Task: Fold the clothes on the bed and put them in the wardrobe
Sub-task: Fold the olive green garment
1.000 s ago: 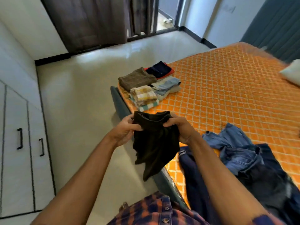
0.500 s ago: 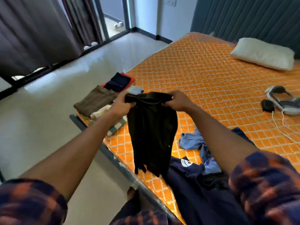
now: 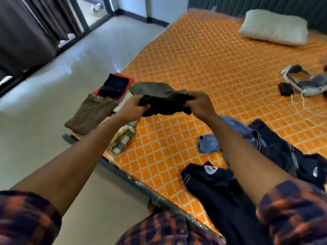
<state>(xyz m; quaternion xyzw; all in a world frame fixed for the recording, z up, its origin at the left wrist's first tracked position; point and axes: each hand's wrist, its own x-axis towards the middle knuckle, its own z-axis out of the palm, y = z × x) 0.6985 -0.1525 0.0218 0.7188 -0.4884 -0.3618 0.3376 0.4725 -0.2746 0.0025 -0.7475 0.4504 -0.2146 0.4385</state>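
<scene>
Dark garment [image 3: 163, 103], bunched in the air above the bed [image 3: 203, 64] near the folded pile [image 3: 90, 114], each end clamped in my left grip [image 3: 134, 108] and right grip [image 3: 200, 103]; soft, light and limp, probably best held by its edges.

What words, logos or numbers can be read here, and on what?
No text is legible.
Round white patch on the nearest dark navy cloth garment: too blurred to read.
Small white mark on the dark blue cloth garment at right: too blurred to read.
</scene>
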